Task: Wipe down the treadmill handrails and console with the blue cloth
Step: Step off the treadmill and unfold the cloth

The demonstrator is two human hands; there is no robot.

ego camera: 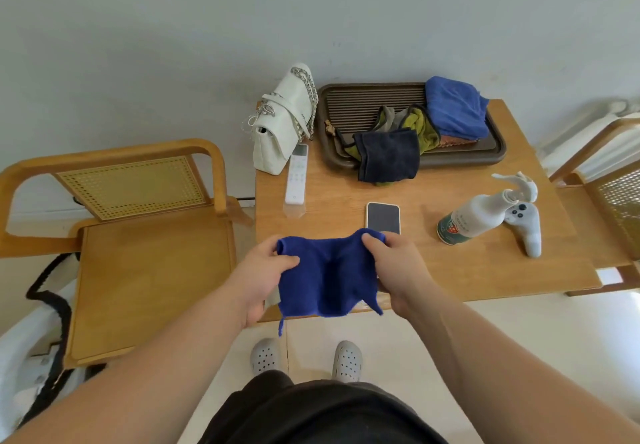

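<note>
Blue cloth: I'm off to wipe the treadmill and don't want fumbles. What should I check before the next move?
1. Deep blue fleecy cloth held: ok.
2. Left hand pinches its upper left corner: ok.
3. Right hand pinches its upper right corner: ok.
4. Cloth spread flat: not ok, sags and creases mid-width.
5. White plastic spray bottle at hand: ok, lying on the light wooden table.
6. Treadmill handrails and console located: cannot tell, none in view.

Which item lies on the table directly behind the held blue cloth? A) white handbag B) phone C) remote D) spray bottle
B: the phone lies on the table just past the top edge of the blue cloth, which the left hand and right hand grip by its upper corners.
</note>
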